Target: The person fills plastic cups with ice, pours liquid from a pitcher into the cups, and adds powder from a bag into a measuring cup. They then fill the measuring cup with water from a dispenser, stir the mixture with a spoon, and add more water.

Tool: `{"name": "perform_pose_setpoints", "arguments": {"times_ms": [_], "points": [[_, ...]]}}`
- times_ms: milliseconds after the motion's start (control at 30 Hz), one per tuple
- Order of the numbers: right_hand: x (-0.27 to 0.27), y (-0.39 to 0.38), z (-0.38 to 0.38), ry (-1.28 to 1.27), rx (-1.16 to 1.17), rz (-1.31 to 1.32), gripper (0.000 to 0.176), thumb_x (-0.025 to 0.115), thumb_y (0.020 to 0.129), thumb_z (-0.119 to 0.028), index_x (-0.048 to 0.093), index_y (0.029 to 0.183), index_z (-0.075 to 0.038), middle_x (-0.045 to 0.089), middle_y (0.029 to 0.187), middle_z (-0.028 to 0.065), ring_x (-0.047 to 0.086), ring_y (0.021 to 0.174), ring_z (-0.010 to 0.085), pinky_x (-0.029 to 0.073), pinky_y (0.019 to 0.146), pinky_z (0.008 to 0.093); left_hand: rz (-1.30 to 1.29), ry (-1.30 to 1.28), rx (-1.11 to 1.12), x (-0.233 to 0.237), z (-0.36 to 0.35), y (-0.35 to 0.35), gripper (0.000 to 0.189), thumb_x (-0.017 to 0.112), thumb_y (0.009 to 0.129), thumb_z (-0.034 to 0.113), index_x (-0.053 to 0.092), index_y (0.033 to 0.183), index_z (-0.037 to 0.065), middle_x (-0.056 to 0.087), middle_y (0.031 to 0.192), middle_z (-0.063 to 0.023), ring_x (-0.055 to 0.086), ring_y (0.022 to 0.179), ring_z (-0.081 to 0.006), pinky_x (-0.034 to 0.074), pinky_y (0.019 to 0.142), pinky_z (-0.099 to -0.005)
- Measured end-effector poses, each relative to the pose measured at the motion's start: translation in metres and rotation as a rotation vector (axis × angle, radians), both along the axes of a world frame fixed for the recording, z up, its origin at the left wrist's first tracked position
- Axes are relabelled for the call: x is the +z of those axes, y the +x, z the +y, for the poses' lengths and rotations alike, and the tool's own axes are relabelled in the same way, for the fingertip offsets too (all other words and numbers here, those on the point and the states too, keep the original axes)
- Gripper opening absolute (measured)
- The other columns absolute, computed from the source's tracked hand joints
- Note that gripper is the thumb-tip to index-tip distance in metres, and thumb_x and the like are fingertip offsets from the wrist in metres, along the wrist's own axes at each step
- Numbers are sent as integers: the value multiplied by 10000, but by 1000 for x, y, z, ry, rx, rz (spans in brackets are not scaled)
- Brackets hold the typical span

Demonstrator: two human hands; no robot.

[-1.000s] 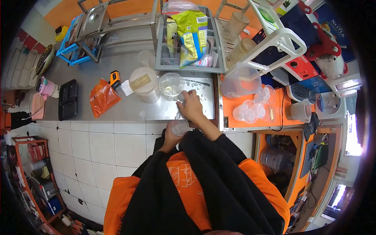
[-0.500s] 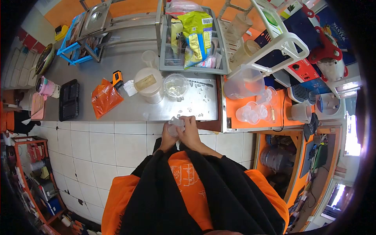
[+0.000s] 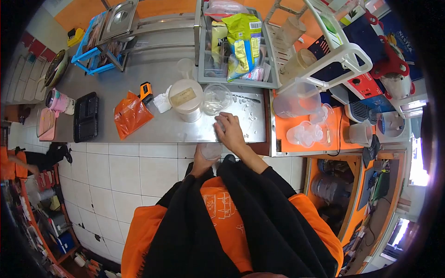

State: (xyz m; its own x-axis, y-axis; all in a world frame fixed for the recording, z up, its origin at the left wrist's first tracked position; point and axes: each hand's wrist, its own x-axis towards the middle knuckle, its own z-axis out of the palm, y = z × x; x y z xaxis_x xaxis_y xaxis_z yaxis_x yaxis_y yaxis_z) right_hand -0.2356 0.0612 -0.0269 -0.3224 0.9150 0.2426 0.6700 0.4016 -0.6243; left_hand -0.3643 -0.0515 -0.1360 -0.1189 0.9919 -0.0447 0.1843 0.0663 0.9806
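My left hand point(image 3: 203, 161) is wrapped round a clear plastic cup point(image 3: 211, 150) at the front edge of the steel counter point(image 3: 167, 132). My right hand point(image 3: 231, 133) reaches over the counter, its fingers curled together low over the surface; what they hold, if anything, I cannot make out. Just beyond those fingertips stands a clear round tub point(image 3: 217, 98). Beside it is a white lidded canister point(image 3: 186, 99) with a tan label. Wet, clear bits point(image 3: 249, 113) are scattered to the right, near a dark slim utensil point(image 3: 246, 98).
An orange packet point(image 3: 132, 116), an orange-black tape measure point(image 3: 146, 91) and a black divided tray point(image 3: 86, 116) lie leftward. A grey bin point(image 3: 273, 78) with snack bags stands behind. Plastic cups point(image 3: 303, 134) sit on the orange surface at right. Another person point(image 3: 18, 162) is at far left.
My right hand has left the cup and moved forward over the counter towards the tub. My left hand keeps the cup. The view has shifted slightly; the other person shows more at left.
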Motion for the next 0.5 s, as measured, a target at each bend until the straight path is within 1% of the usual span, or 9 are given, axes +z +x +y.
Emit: {"name": "perform_pose_setpoints", "arguments": {"times_ms": [133, 200, 233, 300, 333, 400, 433, 467, 500], "points": [[5, -11, -35, -103, 29, -63, 315, 664, 799, -153, 584, 1082, -38, 515, 1089, 140, 491, 975, 332, 437, 848, 403, 13, -15, 4, 13, 0, -4, 734, 854, 601, 172, 424, 1170, 3, 527, 1099, -159, 540, 1047, -265, 442, 897, -361], [6, -17, -54, -118, 58, -79, 321, 674, 792, -167, 586, 1071, -35, 515, 1074, 139, 490, 960, 329, 443, 833, 394, 44, 47, -9, 5, -1, -12, 713, 848, 602, 159, 431, 1161, 7, 532, 1095, -154, 549, 1037, -263, 446, 892, -359], [4, -21, -60, -113, 114, -49, 321, 677, 789, -170, 586, 1064, -33, 514, 1068, 139, 489, 953, 327, 446, 824, 395, 60, 76, -18, -2, -2, -16, 703, 845, 603, 153, 435, 1156, 9, 535, 1092, -151, 553, 1033, -261, 448, 889, -358], [-2, -27, -68, -105, 221, 13, 321, 683, 782, -177, 584, 1050, -30, 513, 1054, 141, 488, 940, 323, 450, 805, 396, -114, 6, 2, -13, -4, -16, 679, 826, 614, 133, 438, 1158, 14, 538, 1099, -148, 551, 1040, -260, 445, 895, -359], [-6, -30, -68, -95, 235, -3, 322, 685, 780, -179, 583, 1046, -29, 512, 1057, 142, 488, 941, 322, 452, 803, 397, -201, -27, 13, -15, -4, -17, 667, 816, 619, 124, 439, 1159, 17, 540, 1102, -147, 551, 1044, -260, 443, 898, -360], [-11, -37, -67, -72, 266, -35, 325, 690, 775, -183, 580, 1037, -26, 509, 1061, 144, 490, 942, 319, 455, 799, 397, -141, 41, -35, -17, -4, -22, 657, 798, 623, 107, 440, 1167, 16, 539, 1115, -147, 546, 1059, -259, 439, 904, -356], [-10, -41, -65, -100, 262, -24, 329, 691, 771, -181, 579, 1040, -28, 508, 1063, 146, 489, 950, 320, 456, 801, 397, -109, 75, -60, -15, -3, -26, 652, 790, 625, 99, 441, 1170, 16, 539, 1122, -148, 543, 1067, -259, 438, 908, -354], [-9, -45, -63, -129, 258, -12, 333, 692, 768, -179, 578, 1043, -30, 507, 1065, 148, 489, 958, 321, 457, 802, 397, -88, 94, -4, -13, -5, -29, 646, 784, 630, 96, 443, 1172, 15, 539, 1123, -146, 543, 1068, -257, 438, 906, -351], [-4, -50, -60, -158, 252, 0, 337, 693, 765, -176, 578, 1046, -32, 506, 1068, 149, 488, 966, 322, 458, 803, 397, -67, 113, 49, -2, -6, -31, 640, 779, 634, 94, 444, 1173, 14, 539, 1123, -144, 544, 1069, -255, 438, 905, -347]]}}
